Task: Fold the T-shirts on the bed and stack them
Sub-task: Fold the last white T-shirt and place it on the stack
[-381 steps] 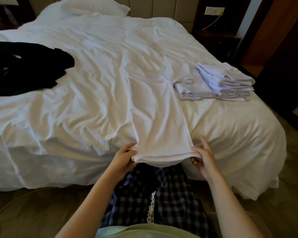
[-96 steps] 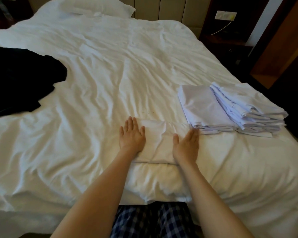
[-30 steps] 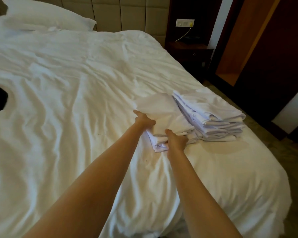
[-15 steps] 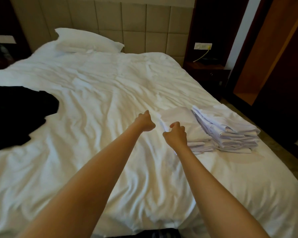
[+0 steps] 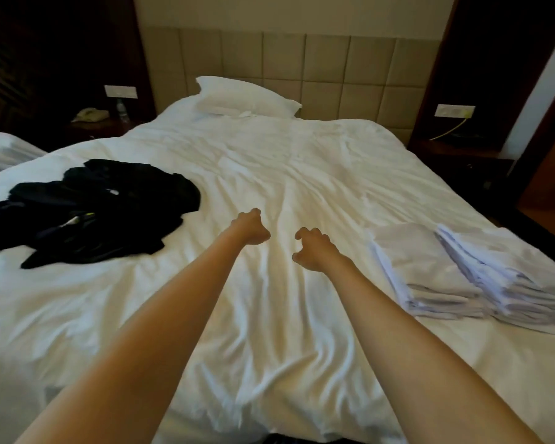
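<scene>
Two bare forearms reach forward over the rumpled white duvet of the bed (image 5: pixel 269 331). The left hand (image 5: pixel 250 227) is clenched into a fist and the right hand (image 5: pixel 316 251) has its fingers curled in; neither holds anything, and both hang above the cover near the middle of the bed. To the right, by the bed's edge, lie two stacks of folded white T-shirts touching side by side: a lower stack (image 5: pixel 423 270) and a taller stack (image 5: pixel 507 270) outside it. Further left sprawls a loose heap of dark garments (image 5: pixel 100 206). Beyond, a white pillow (image 5: pixel 244 96) rests against the beige padded headboard (image 5: pixel 302 65).
</scene>
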A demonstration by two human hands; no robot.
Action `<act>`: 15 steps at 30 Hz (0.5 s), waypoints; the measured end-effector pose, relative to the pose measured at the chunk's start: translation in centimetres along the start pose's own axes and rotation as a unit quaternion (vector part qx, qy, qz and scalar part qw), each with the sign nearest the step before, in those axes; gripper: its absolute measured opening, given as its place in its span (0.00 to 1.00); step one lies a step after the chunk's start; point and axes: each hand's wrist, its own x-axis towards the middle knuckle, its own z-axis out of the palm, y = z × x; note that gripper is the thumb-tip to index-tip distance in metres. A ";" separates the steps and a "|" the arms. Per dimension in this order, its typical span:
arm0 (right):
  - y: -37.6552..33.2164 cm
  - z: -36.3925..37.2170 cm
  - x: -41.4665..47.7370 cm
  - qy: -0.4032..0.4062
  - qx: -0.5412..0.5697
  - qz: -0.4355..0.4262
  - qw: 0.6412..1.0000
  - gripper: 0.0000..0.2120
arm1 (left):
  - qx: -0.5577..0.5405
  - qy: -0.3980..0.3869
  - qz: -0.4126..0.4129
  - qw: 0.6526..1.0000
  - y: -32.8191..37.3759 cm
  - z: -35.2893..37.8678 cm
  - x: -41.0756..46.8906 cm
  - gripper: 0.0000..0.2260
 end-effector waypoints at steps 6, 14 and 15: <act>-6.2 2.6 1.9 -0.047 -0.004 -0.064 0.997 0.24 | 0.031 0.023 -0.057 0.998 -7.8 -2.3 -0.1 0.27; -11.3 8.8 3.1 -0.114 0.017 -0.129 0.985 0.24 | 0.092 0.003 -0.138 0.986 -17.4 -1.3 -0.7 0.23; -11.7 9.5 3.2 -0.117 0.015 -0.136 0.984 0.24 | 0.097 0.006 -0.148 0.984 -18.3 -1.0 -0.7 0.23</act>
